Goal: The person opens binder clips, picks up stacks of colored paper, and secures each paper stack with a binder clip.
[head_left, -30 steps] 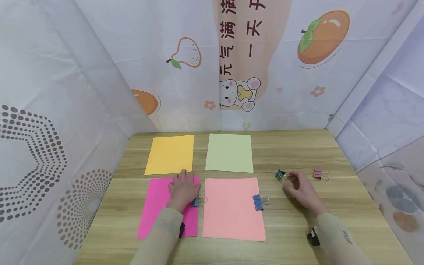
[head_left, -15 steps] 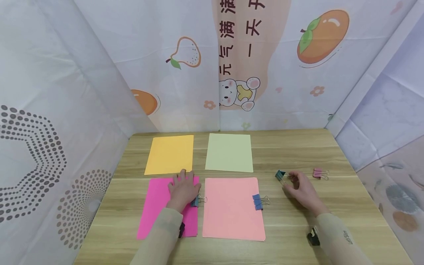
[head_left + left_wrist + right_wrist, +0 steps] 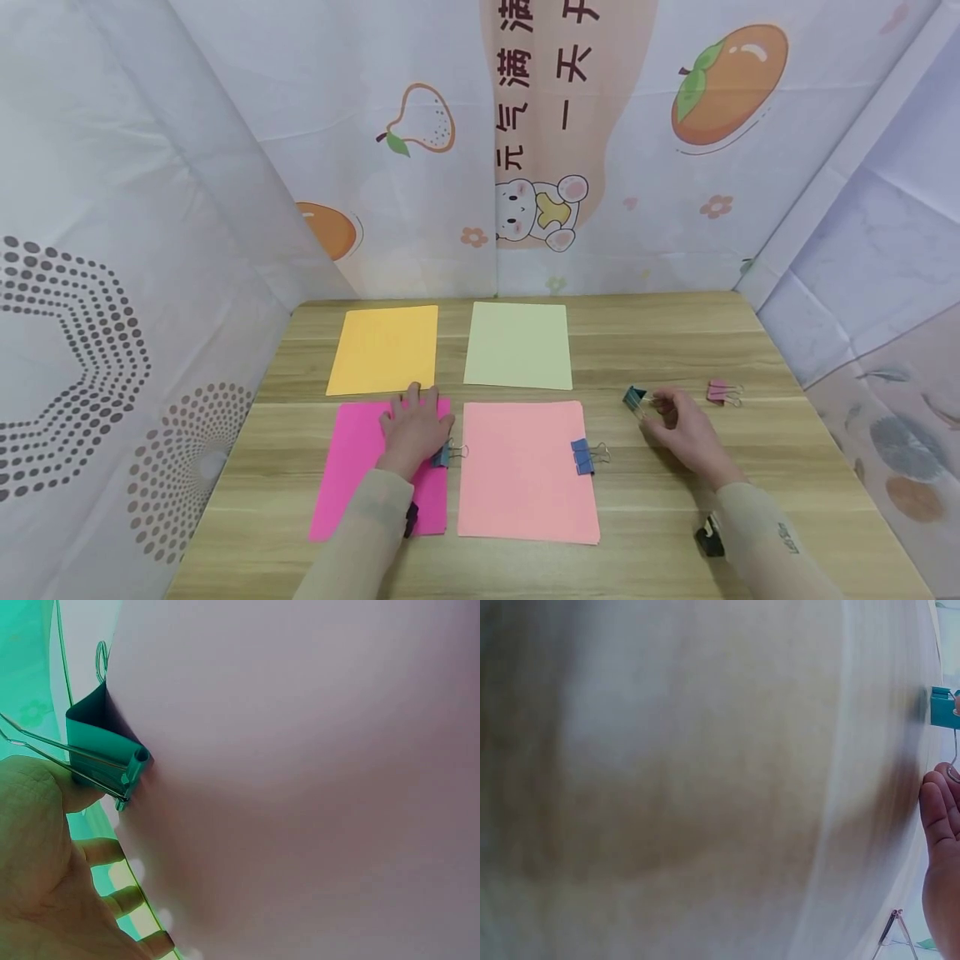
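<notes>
My left hand rests on a magenta paper stack with its fingers spread. A blue-green binder clip grips that stack's right edge beside the thumb; in the left wrist view this clip has its wire handles by the thumb. My right hand pinches a dark teal binder clip over the table, fingers bent at its wire handles. Only part of this clip shows at the right wrist view's edge. Between the hands lies a pink paper stack with a blue binder clip on its right edge.
Behind these lie a yellow paper sheet and a pale green paper sheet. A small pink binder clip lies right of my right hand. Patterned cloth hangs along the back and both sides of the wooden table.
</notes>
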A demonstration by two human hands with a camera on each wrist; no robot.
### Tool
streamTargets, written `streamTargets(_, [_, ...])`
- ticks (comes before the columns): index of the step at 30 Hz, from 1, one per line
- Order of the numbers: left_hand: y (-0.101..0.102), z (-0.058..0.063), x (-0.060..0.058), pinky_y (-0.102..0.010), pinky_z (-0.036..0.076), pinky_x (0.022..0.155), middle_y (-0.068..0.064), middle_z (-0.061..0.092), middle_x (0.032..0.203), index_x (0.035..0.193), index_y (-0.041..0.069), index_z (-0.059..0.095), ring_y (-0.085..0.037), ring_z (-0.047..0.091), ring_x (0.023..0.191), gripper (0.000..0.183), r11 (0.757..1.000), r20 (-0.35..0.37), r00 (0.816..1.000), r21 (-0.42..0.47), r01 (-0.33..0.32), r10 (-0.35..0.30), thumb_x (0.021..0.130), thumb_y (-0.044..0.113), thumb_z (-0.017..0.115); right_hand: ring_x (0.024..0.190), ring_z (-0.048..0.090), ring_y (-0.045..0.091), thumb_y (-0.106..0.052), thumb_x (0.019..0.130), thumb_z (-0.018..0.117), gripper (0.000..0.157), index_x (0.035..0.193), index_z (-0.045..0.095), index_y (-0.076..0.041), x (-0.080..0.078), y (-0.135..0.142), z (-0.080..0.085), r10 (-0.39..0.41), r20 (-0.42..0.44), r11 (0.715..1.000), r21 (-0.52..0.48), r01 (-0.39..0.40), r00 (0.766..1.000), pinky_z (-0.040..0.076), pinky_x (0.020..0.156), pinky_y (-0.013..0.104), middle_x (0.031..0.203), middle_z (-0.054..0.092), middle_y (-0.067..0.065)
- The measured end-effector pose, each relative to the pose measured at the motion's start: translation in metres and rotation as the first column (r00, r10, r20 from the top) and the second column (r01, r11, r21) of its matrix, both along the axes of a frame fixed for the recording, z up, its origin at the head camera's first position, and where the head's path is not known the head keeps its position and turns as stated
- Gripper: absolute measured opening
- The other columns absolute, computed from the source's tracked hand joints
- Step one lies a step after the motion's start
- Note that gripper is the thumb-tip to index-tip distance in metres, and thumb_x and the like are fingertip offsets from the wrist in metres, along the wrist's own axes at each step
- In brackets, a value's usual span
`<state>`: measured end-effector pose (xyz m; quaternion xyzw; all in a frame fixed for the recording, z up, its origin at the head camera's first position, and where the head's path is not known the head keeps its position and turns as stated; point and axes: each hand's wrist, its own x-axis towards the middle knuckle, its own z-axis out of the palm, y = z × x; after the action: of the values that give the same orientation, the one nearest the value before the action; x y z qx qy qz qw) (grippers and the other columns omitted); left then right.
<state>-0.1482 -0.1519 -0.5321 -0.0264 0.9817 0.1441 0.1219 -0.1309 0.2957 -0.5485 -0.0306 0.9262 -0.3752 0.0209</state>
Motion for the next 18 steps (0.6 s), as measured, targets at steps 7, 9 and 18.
streamTargets(7, [0.0002,0.0004,0.0004,-0.075,0.03,0.102,-0.021,0.027,0.16,0.157,0.014,0.04,-0.052,0.026,0.14,0.066,1.0,0.001,1.0,-0.006,0.004,-0.004,0.101,0.046,0.056,0.105,0.061,0.033,-0.015,0.092,0.074,0.053,0.132,0.051,0.01,0.0006,0.0001,-0.0013,-0.006,0.005,1.0,0.015,0.006,1.0,0.053,0.091,0.046,0.118,0.061,0.024])
streamTargets(9, [0.0,0.0004,0.0005,-0.075,0.03,0.101,-0.021,0.027,0.16,0.156,0.014,0.04,-0.052,0.026,0.14,0.066,1.0,-0.002,1.0,-0.007,0.005,-0.005,0.101,0.046,0.057,0.105,0.06,0.033,-0.015,0.092,0.074,0.053,0.133,0.051,0.01,0.0007,-0.0002,-0.0014,-0.007,0.005,1.0,0.016,0.007,1.0,0.053,0.091,0.046,0.118,0.061,0.024])
streamTargets(18, [-0.0004,-0.0009,0.0004,-0.074,0.031,0.101,-0.021,0.027,0.16,0.156,0.014,0.04,-0.051,0.027,0.14,0.066,1.0,-0.014,1.0,-0.014,0.005,-0.006,0.101,0.046,0.057,0.1,0.059,0.031,-0.014,0.09,0.076,0.053,0.13,0.052,0.011,0.0016,-0.0025,0.0001,-0.003,-0.01,0.999,0.036,0.003,1.0,0.053,0.088,0.047,0.114,0.06,0.023])
